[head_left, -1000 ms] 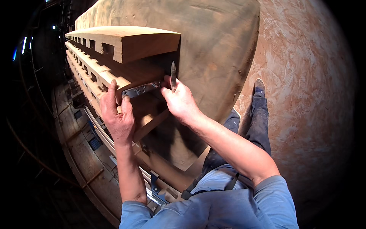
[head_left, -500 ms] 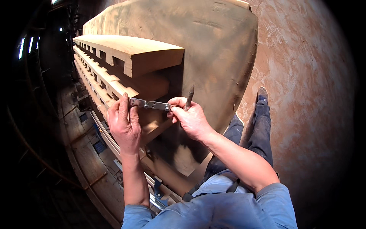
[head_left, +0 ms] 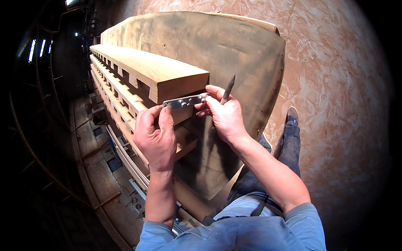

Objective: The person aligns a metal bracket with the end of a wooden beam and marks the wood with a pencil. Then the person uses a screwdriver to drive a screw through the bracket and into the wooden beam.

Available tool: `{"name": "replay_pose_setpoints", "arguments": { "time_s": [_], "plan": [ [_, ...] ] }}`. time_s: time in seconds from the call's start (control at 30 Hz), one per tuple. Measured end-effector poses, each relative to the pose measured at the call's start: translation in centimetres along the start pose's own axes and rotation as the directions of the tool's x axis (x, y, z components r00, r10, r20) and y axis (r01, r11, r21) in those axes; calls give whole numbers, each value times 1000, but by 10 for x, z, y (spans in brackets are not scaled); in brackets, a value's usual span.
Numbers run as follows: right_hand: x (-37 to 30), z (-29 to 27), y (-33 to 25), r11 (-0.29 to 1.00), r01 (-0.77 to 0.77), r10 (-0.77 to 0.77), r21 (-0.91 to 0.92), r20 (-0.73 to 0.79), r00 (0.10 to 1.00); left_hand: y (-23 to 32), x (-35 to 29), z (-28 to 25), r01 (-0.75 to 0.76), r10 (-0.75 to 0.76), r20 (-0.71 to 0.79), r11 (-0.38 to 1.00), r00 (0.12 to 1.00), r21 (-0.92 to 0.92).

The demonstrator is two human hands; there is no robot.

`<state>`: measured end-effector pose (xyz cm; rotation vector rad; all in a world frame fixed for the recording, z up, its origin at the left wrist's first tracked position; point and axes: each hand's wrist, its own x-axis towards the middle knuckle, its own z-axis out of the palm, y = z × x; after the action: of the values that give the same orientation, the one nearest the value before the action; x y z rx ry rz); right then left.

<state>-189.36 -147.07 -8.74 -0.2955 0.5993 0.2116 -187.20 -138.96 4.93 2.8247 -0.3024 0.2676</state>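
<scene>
A flat metal plate (head_left: 175, 104) with bolts or studs standing out of it is held level between my hands, close in front of the end of the upper notched wooden beam (head_left: 184, 87). My left hand (head_left: 155, 140) pinches its left end between thumb and fingers. At its right end, my right hand (head_left: 228, 119) grips the plate with thumb and fingertips. A dark pencil-like stick (head_left: 230, 85) with a tapered tip also sits in my right hand, pointing up. Whether the plate touches the beam, I cannot tell.
More notched beams (head_left: 125, 98) lie stacked below and run away to the far left. Behind them stands a large worn board (head_left: 247, 62) with a curved edge. Reddish, smeared floor (head_left: 335, 104) lies to the right, beside my shoe (head_left: 292, 113). Rails (head_left: 130, 165) run along the left.
Both hands have moved right and slightly up with the plate, from beside the lower beam to the upper beam's end. The plate has tilted, its right end now higher. The view has shifted too.
</scene>
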Motion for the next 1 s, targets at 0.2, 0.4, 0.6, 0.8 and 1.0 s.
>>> {"name": "replay_pose_setpoints", "arguments": {
  "time_s": [0.2, 0.4, 0.6, 0.8, 1.0],
  "plan": [
    [14, 5, 7, 856, 369, -364, -361, 84, 928, 0, 7, 12, 26, -21, -53, 994, 998, 104],
    [16, 7, 7, 451, 613, -614, -648, 273, 740, -1, 12, 17, -100, 125, -76, 956, 989, 277],
    [24, 5, 13, 420, 624, -634, -659, 280, 721, -6, 14, 22, -221, 282, -71, 863, 957, 454],
    [26, 4, 9, 416, 566, -580, -712, 272, 768, -12, 14, 33, -120, 179, -143, 931, 973, 344],
    [22, 6, 8, 359, 559, -588, -748, 284, 757, -22, 14, 39, -17, 34, -152, 994, 988, 107]
  ]
}}
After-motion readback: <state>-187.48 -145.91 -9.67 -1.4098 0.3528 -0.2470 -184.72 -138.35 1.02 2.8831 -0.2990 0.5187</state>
